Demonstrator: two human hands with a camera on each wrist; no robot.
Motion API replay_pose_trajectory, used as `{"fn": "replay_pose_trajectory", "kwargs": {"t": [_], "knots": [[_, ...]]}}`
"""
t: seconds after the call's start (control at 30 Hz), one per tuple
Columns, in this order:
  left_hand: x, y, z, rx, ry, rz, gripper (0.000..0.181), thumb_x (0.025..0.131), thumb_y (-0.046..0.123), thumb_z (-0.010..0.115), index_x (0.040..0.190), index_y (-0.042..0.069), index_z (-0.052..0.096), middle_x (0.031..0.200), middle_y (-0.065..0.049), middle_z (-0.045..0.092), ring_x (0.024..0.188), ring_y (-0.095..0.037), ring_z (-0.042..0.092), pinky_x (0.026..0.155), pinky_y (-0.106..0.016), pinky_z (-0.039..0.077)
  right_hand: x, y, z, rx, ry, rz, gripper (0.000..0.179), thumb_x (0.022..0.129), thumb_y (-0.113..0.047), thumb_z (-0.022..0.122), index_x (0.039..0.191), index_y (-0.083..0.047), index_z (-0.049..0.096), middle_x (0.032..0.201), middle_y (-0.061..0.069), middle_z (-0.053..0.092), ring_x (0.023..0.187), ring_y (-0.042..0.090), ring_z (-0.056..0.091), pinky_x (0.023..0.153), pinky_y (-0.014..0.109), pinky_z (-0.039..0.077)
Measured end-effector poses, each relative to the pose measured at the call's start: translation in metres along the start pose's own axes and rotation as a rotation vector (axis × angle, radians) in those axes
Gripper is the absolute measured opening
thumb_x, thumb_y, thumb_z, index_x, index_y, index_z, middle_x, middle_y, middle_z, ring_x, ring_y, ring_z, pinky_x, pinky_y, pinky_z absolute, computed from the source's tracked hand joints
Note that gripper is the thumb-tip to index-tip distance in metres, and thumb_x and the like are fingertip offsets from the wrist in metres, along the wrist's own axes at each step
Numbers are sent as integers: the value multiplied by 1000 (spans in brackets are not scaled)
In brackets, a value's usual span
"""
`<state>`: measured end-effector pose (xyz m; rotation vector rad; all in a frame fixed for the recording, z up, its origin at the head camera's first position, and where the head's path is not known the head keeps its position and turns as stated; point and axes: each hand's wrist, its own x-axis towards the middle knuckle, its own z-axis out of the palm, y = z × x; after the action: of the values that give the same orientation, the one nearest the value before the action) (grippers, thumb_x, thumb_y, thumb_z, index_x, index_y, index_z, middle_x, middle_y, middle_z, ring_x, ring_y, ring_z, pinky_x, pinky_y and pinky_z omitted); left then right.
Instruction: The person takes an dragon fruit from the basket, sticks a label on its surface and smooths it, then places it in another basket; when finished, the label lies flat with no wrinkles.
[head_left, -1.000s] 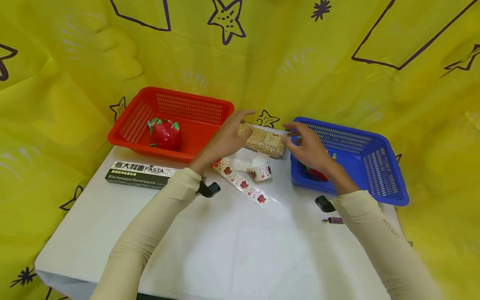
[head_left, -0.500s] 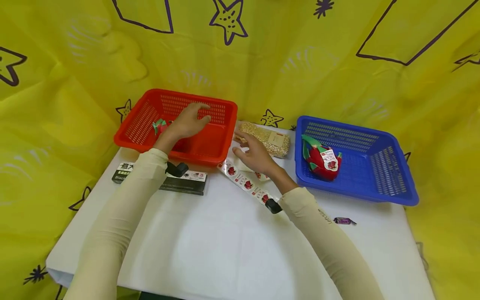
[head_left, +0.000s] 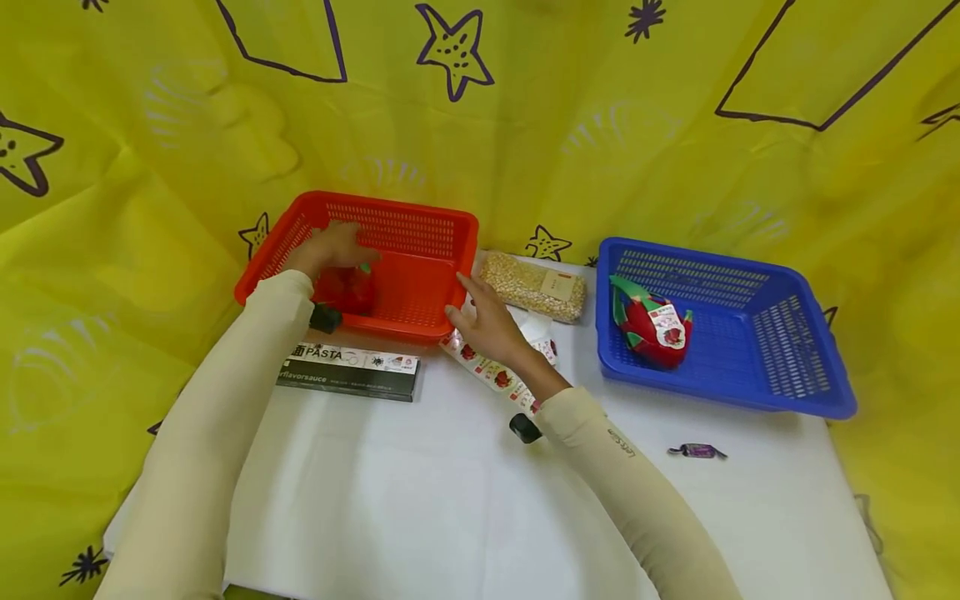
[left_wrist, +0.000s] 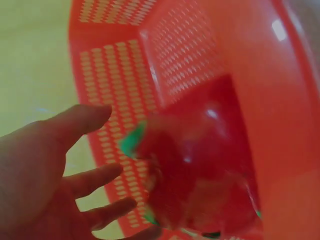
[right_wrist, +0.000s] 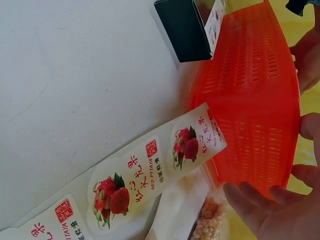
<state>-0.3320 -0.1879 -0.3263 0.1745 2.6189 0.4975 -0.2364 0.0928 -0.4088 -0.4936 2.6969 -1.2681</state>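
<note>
My left hand (head_left: 330,248) is inside the red basket (head_left: 420,333), above a dragon fruit (head_left: 348,292) with green tips. In the left wrist view its fingers (left_wrist: 100,180) are spread beside the dragon fruit (left_wrist: 200,165) and hold nothing. My right hand (head_left: 491,325) is at the red basket's right end. The right wrist view shows its thumb and fingers (right_wrist: 255,202) spread around the basket's rim; whether they press on it I cannot tell. A second dragon fruit (head_left: 652,333), with a sticker, lies in the blue basket (head_left: 720,396).
A strip of fruit stickers (head_left: 483,367) trails from the red basket's corner, partly under my right wrist. Behind it lies a bag of grain (head_left: 532,287). A pasta box (head_left: 352,371) sits before the red basket, and a purple wrapped candy (head_left: 699,451) before the blue one.
My left hand has moved left and down into the red basket, over the dragon fruit. My right hand has left the blue basket's side and come left to the red basket's right end.
</note>
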Motion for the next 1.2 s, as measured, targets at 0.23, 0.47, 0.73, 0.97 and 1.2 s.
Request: {"fn": "replay_pose_trajectory", "kwargs": {"t": [0.23,0.47,0.73,0.97,1.2], "knots": [[5,-3,0,82,-149,-97,79,106,43,51,160,-11,28,158,-35,37,146,-51,38,123,-63,30,-1,1,-1,-18,-3,15,72,109,-37,58,169,-13,27,175,18,22,150,37,43,115,62,45],[9,-8,-2,180,-255,-143,84,104,57,47,162,-3,33,161,-30,38,142,-48,41,119,-62,35,-1,1,2,-35,-2,37,74,108,-40,58,170,-16,25,176,16,21,159,38,30,117,66,39],[16,-10,-4,150,-301,-178,93,98,64,54,166,5,29,158,-27,39,139,-46,42,115,-55,42,0,0,1,-27,-7,58,74,108,-41,58,170,-17,25,176,13,22,158,38,32,116,68,41],[23,-14,-3,64,-320,-191,90,99,61,57,165,6,31,153,-28,42,136,-45,46,110,-53,48,1,2,3,-21,-9,59,74,108,-41,58,170,-18,24,175,13,24,152,39,42,113,64,46],[13,-7,0,-32,-184,-166,87,96,51,67,163,7,32,160,-28,34,143,-47,38,118,-58,39,-1,-1,0,-30,-13,73,74,108,-41,59,170,-19,24,175,10,24,153,37,40,113,65,45]]}}
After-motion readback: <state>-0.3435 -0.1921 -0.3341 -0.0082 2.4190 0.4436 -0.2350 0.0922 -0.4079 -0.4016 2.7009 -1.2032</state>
